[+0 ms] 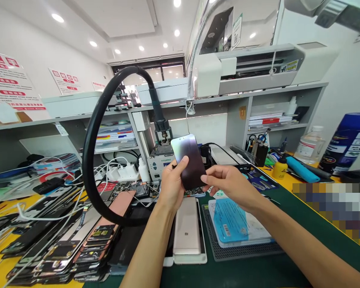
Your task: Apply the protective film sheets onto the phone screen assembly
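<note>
A dark, glossy smartphone (195, 166) is held up at the middle of the view, slightly tilted, its face reflecting purple and pale light. My left hand (171, 186) wraps round its left side, the thumb lying across the face. Curled fingers of my right hand (223, 181) touch the phone's lower right edge at their tips. Below the hands, a gold phone (186, 230) lies back up on top of a white-edged one. To its right, a blue and white packet (231, 224) rests on a grey mat (228, 254).
Stacks of phone screens and parts (96, 244) cover the left side. A thick black hose (88, 160) arches over them to a rework station (159, 162). At the right stand a clear bottle (310, 146), a yellow bottle (279, 168) and a blue spray can (348, 142).
</note>
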Demonstrator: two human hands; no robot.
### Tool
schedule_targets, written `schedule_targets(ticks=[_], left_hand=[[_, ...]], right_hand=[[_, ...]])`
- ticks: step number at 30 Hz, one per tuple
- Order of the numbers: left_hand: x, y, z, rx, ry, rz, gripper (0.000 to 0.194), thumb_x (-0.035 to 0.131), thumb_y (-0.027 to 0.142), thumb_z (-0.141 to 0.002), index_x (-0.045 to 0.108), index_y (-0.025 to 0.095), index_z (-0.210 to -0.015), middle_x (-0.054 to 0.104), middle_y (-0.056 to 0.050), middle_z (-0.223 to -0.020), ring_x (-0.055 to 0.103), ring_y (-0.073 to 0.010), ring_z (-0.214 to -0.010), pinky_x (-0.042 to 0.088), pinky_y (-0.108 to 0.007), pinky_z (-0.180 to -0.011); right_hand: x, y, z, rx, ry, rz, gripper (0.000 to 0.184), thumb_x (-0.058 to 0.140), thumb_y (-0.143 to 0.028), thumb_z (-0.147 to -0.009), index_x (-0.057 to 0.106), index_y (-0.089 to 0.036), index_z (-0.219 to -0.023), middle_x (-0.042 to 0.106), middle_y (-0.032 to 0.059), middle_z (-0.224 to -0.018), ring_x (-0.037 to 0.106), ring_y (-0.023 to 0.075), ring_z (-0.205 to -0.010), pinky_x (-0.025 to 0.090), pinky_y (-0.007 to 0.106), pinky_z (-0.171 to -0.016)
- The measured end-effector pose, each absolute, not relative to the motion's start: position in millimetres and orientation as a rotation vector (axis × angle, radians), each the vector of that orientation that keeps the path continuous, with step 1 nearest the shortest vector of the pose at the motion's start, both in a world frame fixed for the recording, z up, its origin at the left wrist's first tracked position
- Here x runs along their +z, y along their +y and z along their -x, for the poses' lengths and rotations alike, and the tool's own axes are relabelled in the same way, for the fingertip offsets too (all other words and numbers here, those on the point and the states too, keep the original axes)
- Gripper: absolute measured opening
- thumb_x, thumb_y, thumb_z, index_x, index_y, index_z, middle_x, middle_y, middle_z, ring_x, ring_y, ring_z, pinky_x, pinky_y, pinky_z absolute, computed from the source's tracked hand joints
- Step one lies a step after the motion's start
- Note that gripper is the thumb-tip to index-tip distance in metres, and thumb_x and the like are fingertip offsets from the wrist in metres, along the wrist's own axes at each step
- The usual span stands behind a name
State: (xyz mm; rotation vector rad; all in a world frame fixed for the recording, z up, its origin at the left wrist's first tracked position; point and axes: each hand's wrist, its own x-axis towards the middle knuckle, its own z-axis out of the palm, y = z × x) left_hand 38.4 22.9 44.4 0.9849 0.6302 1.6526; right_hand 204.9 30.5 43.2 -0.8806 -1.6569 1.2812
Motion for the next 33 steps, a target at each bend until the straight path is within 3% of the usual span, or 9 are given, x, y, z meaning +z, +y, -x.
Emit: schedule_targets(ticks=[6,10,18,33], left_hand=[[46.3,21.5,-37.1,1.714,0.637,-1.024,0.023,0.081,0.035,-0.079,0.075,0.016,-0.090,0.077,-0.003,-0.085,0.067,-0.0158,-0.073,0.050,-0.027,-0.071],[48.4,18.6,-35.3,1.723,0.627,-1.076,0.020,0.078,0.035,-0.082,0.076,0.015,-0.087,0.077,-0.005,-0.088,0.068,-0.0187,-0.080,0.050,-0.029,-0.075],[51.3,17.5,-31.8,1.769,0.603,-1.157,0.022,0.076,0.031,-0.085,0.080,0.017,-0.101,0.079,-0.006,-0.099,0.070,-0.0222,-0.094,0.051,-0.033,-0.086],[55.1,12.1,-30.4,1.748,0.681,-1.162,0.024,0.080,0.035,-0.079,0.081,0.018,-0.096,0.078,-0.004,-0.088,0.068,-0.0184,-0.076,0.050,-0.029,-0.070]], right_hand=[[46.5,29.5,-206.5,1.259,-1.676,0.918,0.031,0.078,-0.046,-0.080,0.069,-0.017,-0.081,0.073,0.0036,-0.070,0.062,0.0145,-0.060,0.050,0.028,-0.061],[48.8,28.7,-207.0,1.237,-1.695,0.931,0.028,0.077,-0.044,-0.082,0.070,-0.017,-0.082,0.074,0.0040,-0.071,0.062,0.0144,-0.059,0.050,0.028,-0.061],[51.0,23.9,-206.5,1.178,-1.731,0.914,0.029,0.075,-0.046,-0.082,0.069,-0.018,-0.079,0.072,0.0040,-0.070,0.063,0.0164,-0.060,0.052,0.029,-0.060],[52.9,22.7,-207.9,1.218,-1.692,0.873,0.025,0.079,-0.041,-0.077,0.072,-0.018,-0.076,0.071,0.0027,-0.067,0.062,0.0166,-0.060,0.051,0.028,-0.059]])
